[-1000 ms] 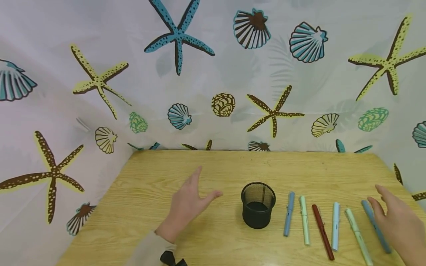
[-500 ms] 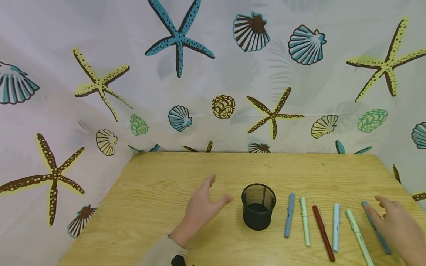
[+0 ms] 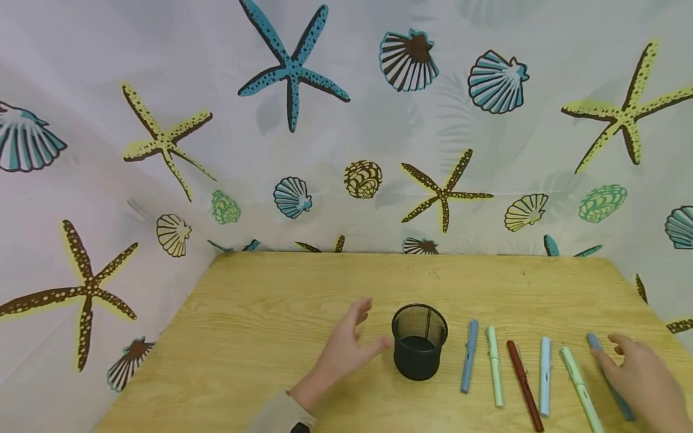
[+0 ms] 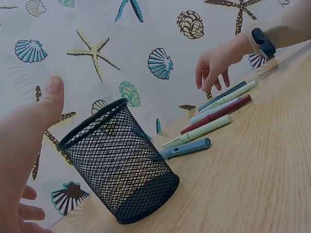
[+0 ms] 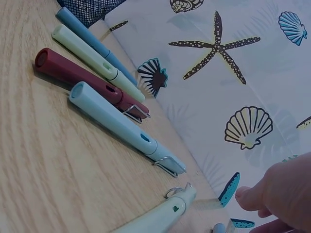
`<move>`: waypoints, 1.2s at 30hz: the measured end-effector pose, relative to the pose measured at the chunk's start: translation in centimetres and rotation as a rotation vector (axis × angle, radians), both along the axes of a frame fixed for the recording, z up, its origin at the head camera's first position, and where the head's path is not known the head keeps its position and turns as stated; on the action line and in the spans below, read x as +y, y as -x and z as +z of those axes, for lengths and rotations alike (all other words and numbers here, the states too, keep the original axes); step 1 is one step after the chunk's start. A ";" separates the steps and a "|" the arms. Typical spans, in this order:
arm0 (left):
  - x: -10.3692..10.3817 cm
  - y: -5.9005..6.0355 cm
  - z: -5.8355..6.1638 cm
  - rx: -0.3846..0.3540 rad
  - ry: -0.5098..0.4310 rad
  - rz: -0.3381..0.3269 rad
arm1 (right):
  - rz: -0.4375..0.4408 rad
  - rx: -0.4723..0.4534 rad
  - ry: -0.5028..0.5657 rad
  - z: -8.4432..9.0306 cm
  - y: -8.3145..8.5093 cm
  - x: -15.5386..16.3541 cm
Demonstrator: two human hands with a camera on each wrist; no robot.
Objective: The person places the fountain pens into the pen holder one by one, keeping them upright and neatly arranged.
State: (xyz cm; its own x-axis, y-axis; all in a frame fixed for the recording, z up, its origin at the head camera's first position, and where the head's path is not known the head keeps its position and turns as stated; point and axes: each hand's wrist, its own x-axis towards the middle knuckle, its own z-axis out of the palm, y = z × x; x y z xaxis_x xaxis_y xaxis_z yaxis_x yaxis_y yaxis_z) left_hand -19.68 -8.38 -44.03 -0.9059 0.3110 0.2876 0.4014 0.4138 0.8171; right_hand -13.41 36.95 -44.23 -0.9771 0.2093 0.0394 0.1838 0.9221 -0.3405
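A black mesh pen cup (image 3: 417, 359) stands upright on the wooden table. Just left of it is my left hand (image 3: 349, 346), thumb apart from the fingers and nothing between them. In the left wrist view, the thumb (image 4: 52, 99) shows beside the cup's rim. My right hand (image 3: 641, 373) hovers at the rightmost blue pen (image 3: 594, 341), covering part of it, thumb and fingers spread apart. The left wrist view shows those fingers hanging down over the far end of the pen row. The nearest light green pen (image 5: 165, 213) lies beside it.
More pens lie in a row right of the cup: a blue pen (image 3: 468, 358), a pale green pen (image 3: 495, 367), a dark red pen (image 3: 524, 385) and a light blue pen (image 3: 545, 377). A shell-and-starfish cloth (image 3: 325, 132) borders the table's back and sides.
My left hand has moved right, toward the pen cup. My right hand has stayed near the rightmost blue pen, with little shift. The head view has tilted slightly up.
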 end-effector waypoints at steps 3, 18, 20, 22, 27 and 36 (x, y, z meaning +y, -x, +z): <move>0.4 0.0 -0.3 -0.041 -0.009 -0.014 | -0.018 0.005 0.001 0.0 0.1 -0.2; 2.4 0.3 -1.3 -0.151 -0.078 -0.111 | -0.037 -0.156 0.046 -0.9 0.7 0.4; 2.6 0.4 -1.6 -0.156 -0.096 -0.127 | -0.031 -0.151 0.043 -1.1 0.6 0.4; 2.8 0.5 -1.7 -0.163 -0.118 -0.141 | -0.021 -0.141 0.038 -1.2 0.4 0.4; 3.3 0.5 -1.8 -0.179 -0.148 -0.147 | 0.007 -0.152 0.046 -1.4 0.3 0.4; 3.8 0.4 -2.0 -0.197 -0.161 -0.170 | -0.019 -0.217 0.021 -2.0 0.8 0.6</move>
State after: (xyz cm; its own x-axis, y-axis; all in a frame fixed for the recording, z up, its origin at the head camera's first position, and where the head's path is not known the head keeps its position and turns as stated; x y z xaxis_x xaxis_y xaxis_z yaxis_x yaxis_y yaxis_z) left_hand -20.03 -4.53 -46.02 -0.8881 0.4275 0.1691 0.2807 0.2128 0.9359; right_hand -14.19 37.57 -46.20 -0.9579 0.2267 -0.1760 0.2726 0.9109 -0.3098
